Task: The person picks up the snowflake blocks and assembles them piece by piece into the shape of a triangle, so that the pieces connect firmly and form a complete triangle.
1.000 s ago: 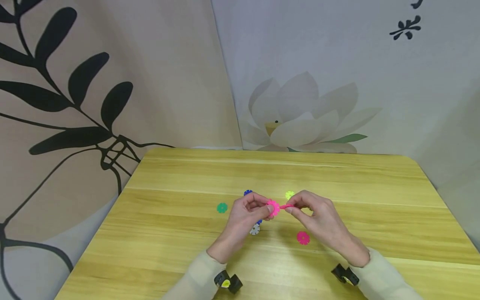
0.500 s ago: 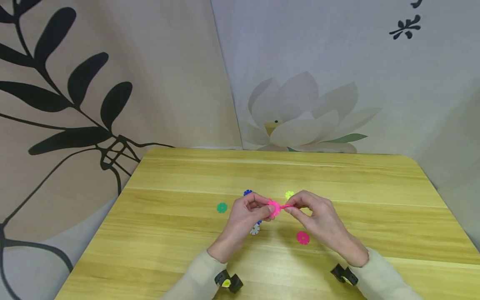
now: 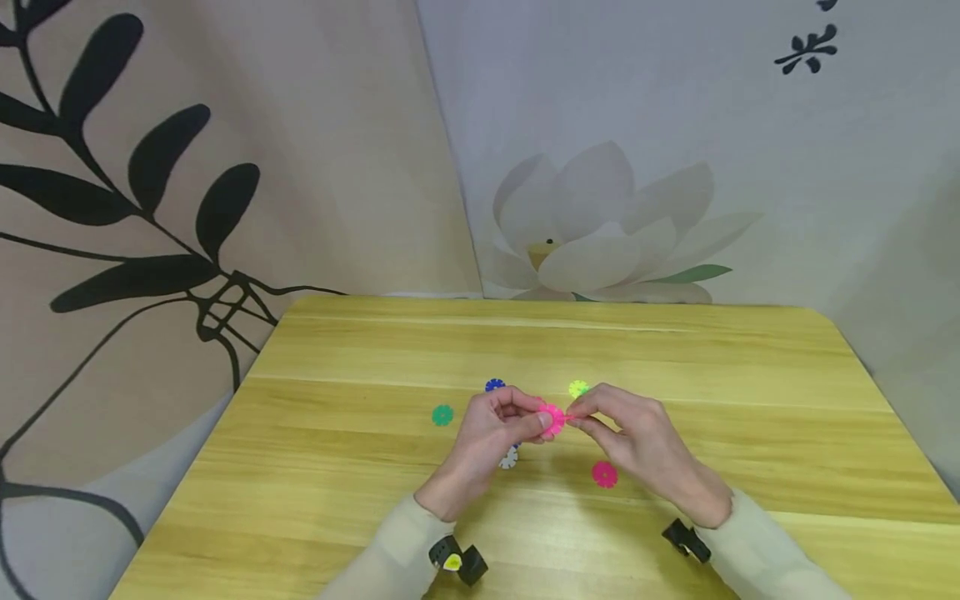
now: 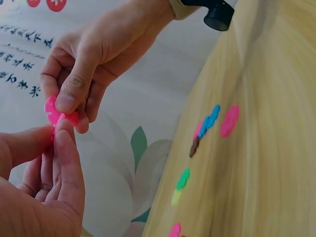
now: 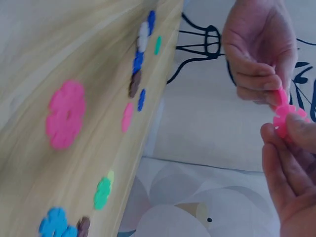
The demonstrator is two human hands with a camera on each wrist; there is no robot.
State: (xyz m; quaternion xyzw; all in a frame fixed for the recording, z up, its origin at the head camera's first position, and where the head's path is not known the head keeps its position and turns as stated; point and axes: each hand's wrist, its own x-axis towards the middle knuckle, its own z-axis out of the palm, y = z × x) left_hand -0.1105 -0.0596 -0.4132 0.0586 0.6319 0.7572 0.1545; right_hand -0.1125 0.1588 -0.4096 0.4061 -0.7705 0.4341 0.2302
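Observation:
Above the table, my left hand point(image 3: 483, 437) pinches a pink notched plastic disc point(image 3: 553, 421) between thumb and fingers. My right hand point(image 3: 641, 429) pinches a second pink notched disc point(image 5: 282, 123), which stands edge-on to the head view. The two discs meet at their rims, crosswise to each other, and the fingertips of both hands come close together there. On the table below lies a loose pink disc point(image 3: 605, 474), nearest the right wrist. A white disc point(image 3: 508, 458) and a blue piece partly hidden behind it lie under the left hand.
Beyond the hands are a blue disc point(image 3: 495, 385) and a yellow disc point(image 3: 578, 388) with a green one overlapping it. A green disc point(image 3: 442, 415) lies left of the left hand. Light blue pieces point(image 5: 54, 222) and brown ones point(image 5: 135, 84) show in the right wrist view.
The right hand has edged toward the left, and less of its disc shows between the fingertips of the two hands. Loose discs on the table stay where they were.

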